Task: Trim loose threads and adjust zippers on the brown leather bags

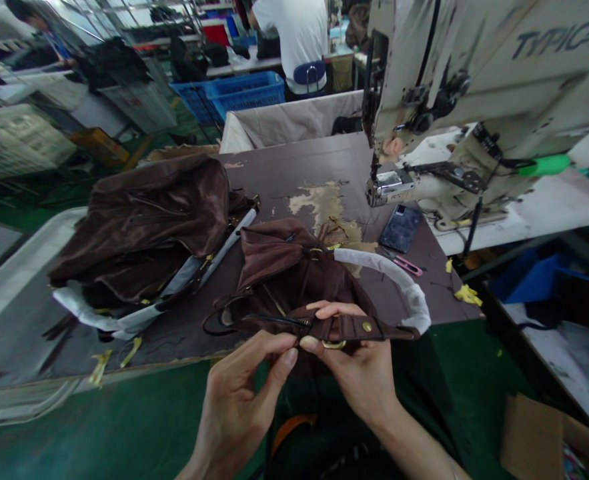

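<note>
A brown leather handbag (319, 280) lies at the table's front edge, with an open zipper, a brass ring and a handle (389, 263) wrapped in white film. My right hand (357, 370) is closed around the bag's rim below the strap tab, thumb in front and fingers behind. Right beside it, at the zipper's end, my left hand (249, 390) pinches with thumb and index finger against the bag's edge. Whatever lies between those two fingertips is too small to make out.
More brown leather bags (159, 213) with wrapped handles are piled on the left of the table (294, 160). A sewing machine (474, 87) stands at right, near a phone (400, 228) and a pink cutter (408, 265). Behind are blue crates (247, 93) and a seated person (301, 40).
</note>
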`<state>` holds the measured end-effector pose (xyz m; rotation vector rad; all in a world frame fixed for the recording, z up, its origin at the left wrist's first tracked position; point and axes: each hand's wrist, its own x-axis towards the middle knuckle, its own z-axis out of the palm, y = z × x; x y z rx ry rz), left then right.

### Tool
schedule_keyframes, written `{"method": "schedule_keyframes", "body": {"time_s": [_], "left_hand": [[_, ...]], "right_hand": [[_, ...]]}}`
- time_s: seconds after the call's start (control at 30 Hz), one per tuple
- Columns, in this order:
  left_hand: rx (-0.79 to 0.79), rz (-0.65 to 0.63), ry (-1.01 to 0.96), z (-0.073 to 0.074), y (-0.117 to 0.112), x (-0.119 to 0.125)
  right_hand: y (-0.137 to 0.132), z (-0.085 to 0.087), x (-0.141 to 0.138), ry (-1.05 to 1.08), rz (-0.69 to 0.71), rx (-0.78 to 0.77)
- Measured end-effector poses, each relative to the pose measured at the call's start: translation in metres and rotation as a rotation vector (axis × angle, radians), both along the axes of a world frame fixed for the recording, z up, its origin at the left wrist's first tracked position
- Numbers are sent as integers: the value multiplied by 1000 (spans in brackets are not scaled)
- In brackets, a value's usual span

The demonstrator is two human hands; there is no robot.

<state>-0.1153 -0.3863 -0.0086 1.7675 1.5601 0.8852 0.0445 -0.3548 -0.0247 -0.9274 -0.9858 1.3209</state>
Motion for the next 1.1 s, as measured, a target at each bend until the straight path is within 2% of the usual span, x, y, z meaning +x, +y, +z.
{"method": "schedule_keyframes", "body": {"time_s": [0.23, 0.4, 0.6, 0.7, 0.83, 1.0, 1.1], "left_hand": [[42, 43, -19, -7, -2, 4], [59, 33, 41, -2, 5, 6], [26, -87, 134, 7, 6, -5], [58, -69, 168, 11, 6, -3], [85, -46, 178, 13, 14, 4], [52, -206, 210, 15, 24, -1], [99, -237, 209, 17, 25, -3]], "right_hand": [[-1, 1, 2, -27, 45, -9], [-2, 0, 3, -51, 34, 11], [-4, -3, 1, -63, 9, -10], [-3, -2, 1, -98, 11, 18], [0, 0, 6, -217, -61, 108], [-2, -2, 8, -156, -41, 14], [-6, -2, 7, -77, 15, -44]]}}
